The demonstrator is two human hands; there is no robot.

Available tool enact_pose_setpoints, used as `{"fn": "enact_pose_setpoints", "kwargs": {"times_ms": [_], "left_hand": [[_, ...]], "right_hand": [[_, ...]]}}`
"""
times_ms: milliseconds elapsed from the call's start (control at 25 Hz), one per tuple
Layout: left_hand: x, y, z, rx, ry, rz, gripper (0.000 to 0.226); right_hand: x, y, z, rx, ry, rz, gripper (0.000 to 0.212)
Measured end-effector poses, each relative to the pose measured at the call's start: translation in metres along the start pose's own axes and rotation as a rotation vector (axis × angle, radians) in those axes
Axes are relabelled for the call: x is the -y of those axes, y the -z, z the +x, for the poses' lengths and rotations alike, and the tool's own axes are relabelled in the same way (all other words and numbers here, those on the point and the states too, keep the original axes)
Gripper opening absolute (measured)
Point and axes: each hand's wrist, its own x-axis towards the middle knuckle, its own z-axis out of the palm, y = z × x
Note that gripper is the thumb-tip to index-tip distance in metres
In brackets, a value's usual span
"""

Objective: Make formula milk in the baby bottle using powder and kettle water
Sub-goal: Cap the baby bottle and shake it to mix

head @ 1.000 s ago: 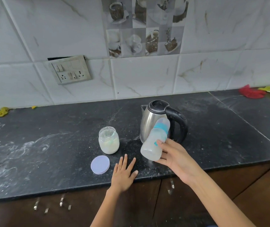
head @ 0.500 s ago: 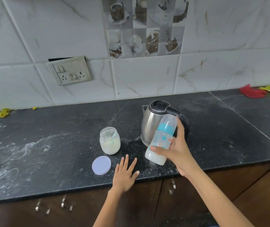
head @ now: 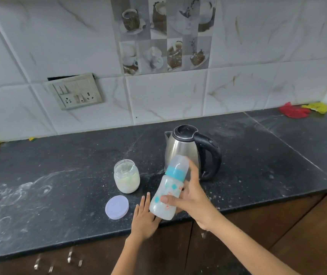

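From the head camera, the right hand (head: 193, 201) is wrapped around a translucent plastic baby bottle with a teal collar and clear cap (head: 168, 187), thumb across the front of the lower body and fingers up along the far side toward the collar. The bottle is lifted off the worktop and tilted, its capped top leaning up and to the right in front of the kettle, its base low and toward the person. A whitish liquid or residue clouds the lower part of the bottle (how full it is cannot be told).

The left hand (head: 144, 219) lies flat, palm down and fingers spread, on the speckled black stone counter (head: 59, 187) near its front edge, holding nothing; its fingertips sit just under the bottle's base, and whether they touch it cannot be told.

Behind the bottle stands a stainless steel electric kettle with a black lid and black handle (head: 186, 147), upright, lid closed, handle pointing right. Left of the kettle is a small open glass jar of white powder (head: 126, 176), upright, with a spoon handle seeming to show inside. Its round pale lilac lid (head: 117, 207) lies flat on the counter in front of the jar, just left of the left hand. White powder smears mark the counter's left part.
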Motion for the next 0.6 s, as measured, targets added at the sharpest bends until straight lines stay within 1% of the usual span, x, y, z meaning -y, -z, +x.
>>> {"fn": "enact_pose_setpoints", "kwargs": {"times_ms": [120, 160, 240, 280, 320, 400, 440, 520, 560, 600], "left_hand": [[0.001, -0.001, 0.002, 0.006, -0.009, 0.011, 0.059], [0.001, -0.001, 0.001, 0.002, -0.010, -0.013, 0.060], [-0.001, -0.001, -0.003, -0.045, 0.035, -0.154, 0.066], [0.001, -0.002, -0.002, -0.057, 0.042, -0.210, 0.067], [0.002, -0.002, -0.001, -0.062, 0.025, -0.202, 0.066], [0.002, -0.002, -0.001, -0.032, -0.021, -0.076, 0.060], [0.001, -0.002, 0.000, -0.037, -0.026, -0.097, 0.060], [-0.003, -0.001, -0.003, -0.089, 0.022, -0.224, 0.067], [-0.001, -0.001, -0.002, -0.089, 0.048, -0.237, 0.067], [0.001, -0.002, -0.001, -0.091, 0.027, -0.196, 0.067]], "right_hand": [[-0.002, 0.005, 0.005, -0.169, 0.012, 0.117, 0.103], [-0.001, 0.004, 0.004, -0.151, -0.002, 0.119, 0.104], [-0.007, -0.003, -0.002, -0.006, -0.035, -0.005, 0.107], [-0.007, -0.005, -0.004, 0.027, -0.026, -0.042, 0.108], [-0.007, -0.003, -0.001, -0.009, -0.006, -0.033, 0.107], [-0.001, 0.004, 0.006, -0.162, 0.010, 0.076, 0.106], [0.000, 0.004, 0.006, -0.173, -0.001, 0.101, 0.107], [-0.006, -0.003, 0.000, -0.057, -0.028, 0.040, 0.108], [-0.007, -0.007, -0.004, -0.001, -0.026, 0.016, 0.106], [-0.006, -0.005, -0.003, -0.006, -0.010, 0.018, 0.104]]}}
